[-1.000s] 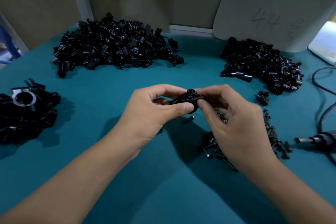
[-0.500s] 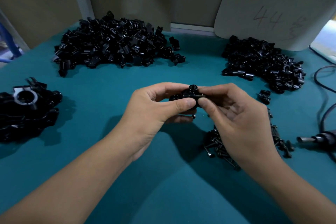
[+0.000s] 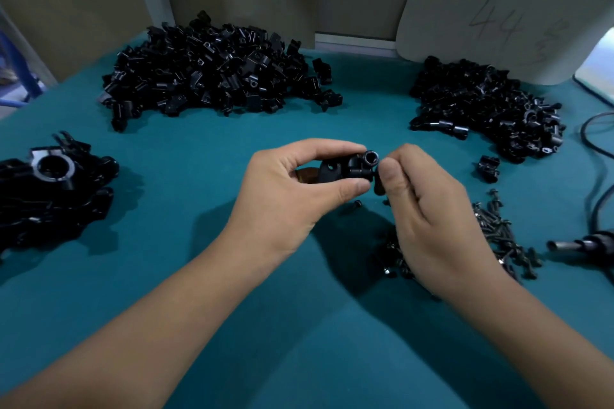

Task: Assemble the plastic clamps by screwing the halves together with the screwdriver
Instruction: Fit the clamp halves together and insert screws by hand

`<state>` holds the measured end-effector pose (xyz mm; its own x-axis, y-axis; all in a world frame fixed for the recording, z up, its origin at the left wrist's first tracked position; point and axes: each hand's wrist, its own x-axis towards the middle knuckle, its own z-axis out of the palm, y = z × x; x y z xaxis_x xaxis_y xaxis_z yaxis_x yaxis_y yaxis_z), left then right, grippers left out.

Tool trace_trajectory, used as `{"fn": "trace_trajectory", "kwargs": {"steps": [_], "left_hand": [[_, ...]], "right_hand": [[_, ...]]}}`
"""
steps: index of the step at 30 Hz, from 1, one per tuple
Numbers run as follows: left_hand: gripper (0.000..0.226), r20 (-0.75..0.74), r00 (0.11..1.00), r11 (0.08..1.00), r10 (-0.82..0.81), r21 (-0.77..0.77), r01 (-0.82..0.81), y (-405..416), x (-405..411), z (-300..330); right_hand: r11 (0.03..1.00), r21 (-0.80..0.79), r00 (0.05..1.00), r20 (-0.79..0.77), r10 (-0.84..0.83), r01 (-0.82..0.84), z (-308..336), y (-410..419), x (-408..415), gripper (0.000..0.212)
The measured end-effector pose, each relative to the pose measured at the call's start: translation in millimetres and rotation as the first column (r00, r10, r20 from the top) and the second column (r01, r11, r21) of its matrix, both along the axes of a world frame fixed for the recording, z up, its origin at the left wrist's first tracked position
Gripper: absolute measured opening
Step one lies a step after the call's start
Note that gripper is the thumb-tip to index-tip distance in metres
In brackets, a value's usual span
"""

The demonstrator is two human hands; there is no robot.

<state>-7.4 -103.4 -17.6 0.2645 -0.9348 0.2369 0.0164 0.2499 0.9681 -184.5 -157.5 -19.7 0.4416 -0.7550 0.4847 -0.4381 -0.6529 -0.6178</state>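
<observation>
My left hand (image 3: 292, 189) grips a black plastic clamp (image 3: 349, 168) between thumb and fingers above the middle of the table. A round socket on the clamp's right end faces up. My right hand (image 3: 428, 209) is curled at that end, its fingertips pinching a small dark part against the clamp; what the part is I cannot tell. A heap of dark screws (image 3: 498, 236) lies under and to the right of my right hand. The screwdriver (image 3: 578, 244) lies at the right edge with its metal tip pointing left.
A large pile of black clamp halves (image 3: 212, 73) sits at the back left, a second pile (image 3: 481, 103) at the back right. Assembled black pieces (image 3: 50, 189) lie at the left edge. A black cable (image 3: 598, 176) loops on the right. One loose clamp part (image 3: 488, 168) lies near the screws.
My left hand has turned the clamp so more of its body shows. My right hand has shifted to the clamp's right end, its fingers more curled.
</observation>
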Motion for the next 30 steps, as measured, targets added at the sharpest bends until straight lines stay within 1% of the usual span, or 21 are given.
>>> {"fn": "trace_trajectory", "kwargs": {"steps": [4, 5, 7, 11, 13, 15, 18, 20, 23, 27, 30], "left_hand": [[0.036, 0.009, 1.000, 1.000, -0.009, -0.008, 0.009, 0.3, -1.1, 0.3], [0.036, 0.008, 1.000, 1.000, -0.013, -0.004, 0.013, 0.2, -1.0, 0.6], [0.036, 0.022, 1.000, 1.000, -0.020, -0.005, 0.020, 0.5, -0.6, 0.8], [0.038, 0.017, 0.999, 0.998, -0.045, -0.046, 0.046, 1.4, 0.5, 0.6], [0.038, 0.022, 0.999, 0.997, -0.047, -0.058, 0.048, 0.8, 0.6, 1.2], [0.037, 0.020, 0.999, 0.997, -0.035, -0.067, 0.037, -0.1, 0.6, 1.1], [0.036, 0.026, 1.000, 0.998, -0.018, -0.060, 0.019, -0.3, 0.9, -0.8], [0.036, 0.033, 0.999, 0.998, -0.021, -0.056, 0.023, 0.1, 0.5, -1.5], [0.037, 0.017, 0.999, 0.997, -0.040, -0.068, 0.041, 0.7, 0.3, -1.3], [0.038, -0.022, 0.998, 0.995, -0.059, -0.084, 0.057, 1.2, 0.3, -1.5], [0.037, -0.094, 0.993, 0.995, -0.073, -0.070, 0.066, 0.4, -2.1, -1.6]], "right_hand": [[0.969, 0.213, 0.986, 0.132, 0.101, -0.128, -1.0, 0.2, -6.3, 0.044], [0.955, 0.250, 0.981, 0.146, 0.127, -0.160, -1.4, 0.3, -7.5, 0.043], [0.941, 0.275, 0.976, 0.145, 0.161, -0.196, -2.0, -0.1, -7.6, 0.042], [0.941, 0.234, 0.958, 0.210, 0.196, -0.243, -2.3, -1.5, -5.4, 0.050], [0.945, 0.220, 0.958, 0.208, 0.198, -0.243, -1.5, -2.5, -6.6, 0.054], [0.956, 0.193, 0.970, 0.146, 0.194, -0.220, -0.1, -3.7, -7.9, 0.047], [0.954, 0.184, 0.968, 0.137, 0.211, -0.235, 1.4, -4.2, -9.4, 0.024], [0.969, 0.117, 0.974, 0.091, 0.209, -0.218, 2.1, -3.9, -10.3, 0.019], [0.979, 0.060, 0.979, 0.067, 0.190, -0.194, 4.8, -3.3, -10.4, 0.017], [0.985, 0.040, 0.985, 0.058, 0.165, -0.167, 5.8, -2.5, -9.5, 0.021], [0.989, 0.012, 0.987, 0.062, 0.145, -0.146, 5.5, -3.0, -8.1, 0.019]]}}
